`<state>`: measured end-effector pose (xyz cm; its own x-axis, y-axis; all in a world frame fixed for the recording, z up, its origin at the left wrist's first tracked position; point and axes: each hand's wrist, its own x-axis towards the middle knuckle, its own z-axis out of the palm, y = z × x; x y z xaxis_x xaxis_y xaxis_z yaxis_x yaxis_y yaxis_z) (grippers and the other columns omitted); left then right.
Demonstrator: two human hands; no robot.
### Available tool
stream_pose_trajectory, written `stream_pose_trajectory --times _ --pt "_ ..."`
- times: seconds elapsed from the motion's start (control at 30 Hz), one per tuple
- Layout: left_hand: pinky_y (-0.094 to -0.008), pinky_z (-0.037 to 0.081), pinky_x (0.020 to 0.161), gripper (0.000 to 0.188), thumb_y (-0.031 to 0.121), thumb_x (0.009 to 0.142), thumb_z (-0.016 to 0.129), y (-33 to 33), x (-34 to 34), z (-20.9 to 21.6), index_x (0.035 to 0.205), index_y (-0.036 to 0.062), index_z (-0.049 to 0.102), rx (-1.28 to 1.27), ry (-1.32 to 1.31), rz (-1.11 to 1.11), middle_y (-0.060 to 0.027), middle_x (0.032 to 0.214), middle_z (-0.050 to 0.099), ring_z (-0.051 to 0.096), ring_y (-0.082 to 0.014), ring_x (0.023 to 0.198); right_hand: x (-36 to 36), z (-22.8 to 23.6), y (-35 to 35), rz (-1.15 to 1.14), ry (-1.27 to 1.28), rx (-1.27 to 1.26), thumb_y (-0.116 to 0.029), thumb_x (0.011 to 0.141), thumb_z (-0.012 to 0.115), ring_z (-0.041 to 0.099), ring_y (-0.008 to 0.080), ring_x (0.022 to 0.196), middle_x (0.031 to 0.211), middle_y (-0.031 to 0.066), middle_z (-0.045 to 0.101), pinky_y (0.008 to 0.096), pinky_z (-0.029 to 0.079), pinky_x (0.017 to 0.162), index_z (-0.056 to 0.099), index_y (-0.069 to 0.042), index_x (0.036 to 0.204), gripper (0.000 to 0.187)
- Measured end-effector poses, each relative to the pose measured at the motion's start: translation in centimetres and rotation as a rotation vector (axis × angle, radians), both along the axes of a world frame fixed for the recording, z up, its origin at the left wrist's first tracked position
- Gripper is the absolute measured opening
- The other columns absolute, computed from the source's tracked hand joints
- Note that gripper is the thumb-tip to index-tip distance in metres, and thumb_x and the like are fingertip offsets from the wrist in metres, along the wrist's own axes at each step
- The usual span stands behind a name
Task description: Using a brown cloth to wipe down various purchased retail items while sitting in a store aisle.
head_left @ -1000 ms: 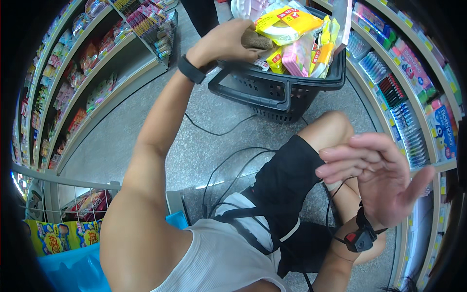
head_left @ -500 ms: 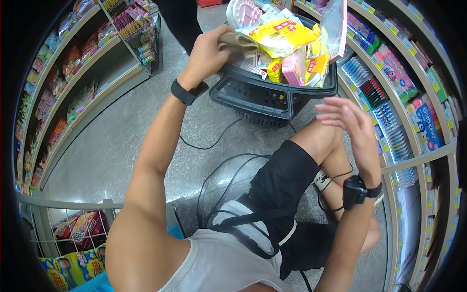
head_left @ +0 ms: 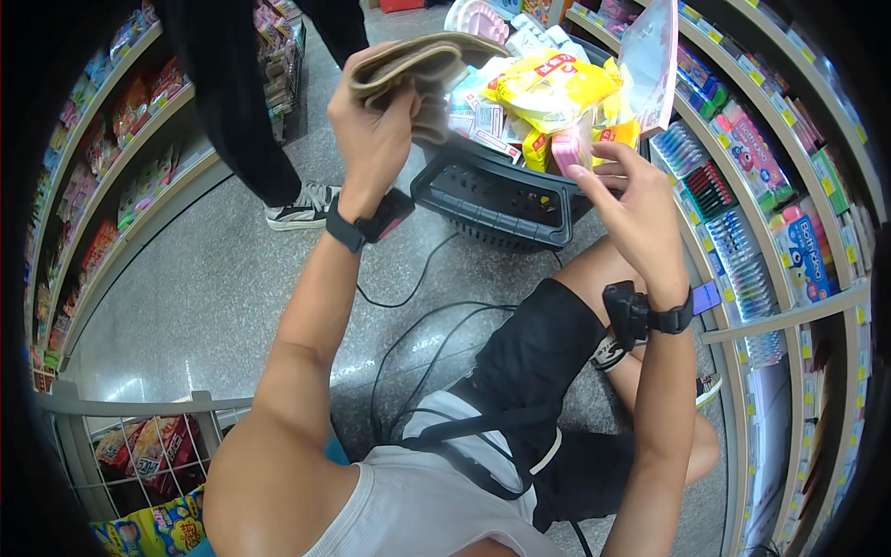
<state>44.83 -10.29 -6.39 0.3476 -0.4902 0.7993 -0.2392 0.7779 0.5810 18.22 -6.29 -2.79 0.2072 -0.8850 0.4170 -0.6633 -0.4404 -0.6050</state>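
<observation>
My left hand is closed on a folded brown cloth, held up beside the left rim of a black plastic basket. Over the front right of that basket reaches my right hand, its thumb and fingers apart. The thumb tip is right by a pink box; I cannot tell whether they touch. Yellow plastic packets, small white boxes and a pink round-ended plastic item fill the basket. A clear flat pack with a pink edge stands upright at its right side.
Curved shelves of stationery rise close on the right. Shelves of packaged goods line the left. A person in black trousers stands left of the basket. Black cables lie on the grey floor beside my legs.
My left hand has turned and drawn the cloth nearer, over the basket's left edge. My right hand has moved up and left to the pink box. The bystander's leg has come closer.
</observation>
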Motion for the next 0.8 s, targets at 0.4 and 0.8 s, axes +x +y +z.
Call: stream_pose_trajectory --times 0.4,0.8 --pt "-0.0291 0.049 0.085 0.034 0.009 0.083 0.069 4.7 -5.6 -1.2 0.113 -0.0032 0.059 -0.045 -0.076 -0.017 -0.0125 0.106 0.067 0.065 -0.0207 0.097 2.6 -0.3 -6.8 -0.140 0.463 -0.109 -0.032 0.080 0.069 0.064 0.0439 0.075 0.074 0.0300 0.062 0.0471 0.053 0.067 0.060 0.012 0.084 0.045" --pt "-0.0274 0.045 0.089 0.035 0.018 0.090 0.063 6.9 -4.9 -1.1 0.115 -0.0052 0.055 0.121 0.044 -0.114 -0.0095 0.112 0.060 0.058 -0.0169 0.101 3.7 -0.4 -3.7 -0.187 0.172 -0.190 -0.020 0.079 0.063 0.062 0.0447 0.066 0.069 0.0307 0.060 0.0483 0.053 0.065 0.050 0.017 0.105 0.047"
